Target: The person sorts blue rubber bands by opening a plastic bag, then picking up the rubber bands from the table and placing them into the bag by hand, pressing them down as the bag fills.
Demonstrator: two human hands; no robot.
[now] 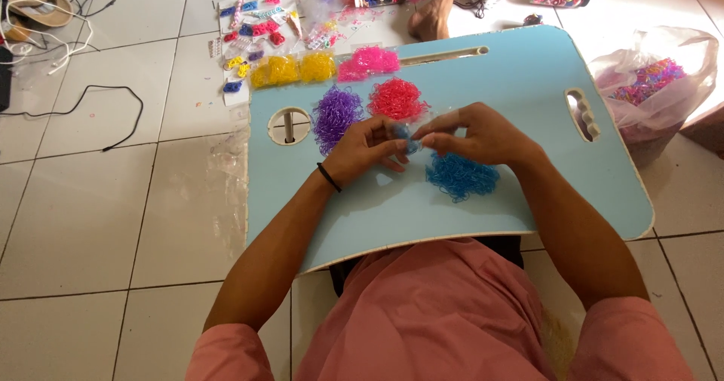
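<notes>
Blue bands are pinched by left hand and right hand | blue pile beside; purple pile, red pile untouched on tray.

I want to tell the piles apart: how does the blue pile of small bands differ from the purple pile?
The blue pile lies close under the right hand; the purple pile lies beyond the left hand, beside the board's round hole. Blue spreads wide, purple tall. Both are loose tangles.

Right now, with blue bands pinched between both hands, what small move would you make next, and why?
Probably lower the pinched blue bands onto the blue pile just below: left hand and right hand meet above the tray, where each colour lies in its own heap.
</notes>
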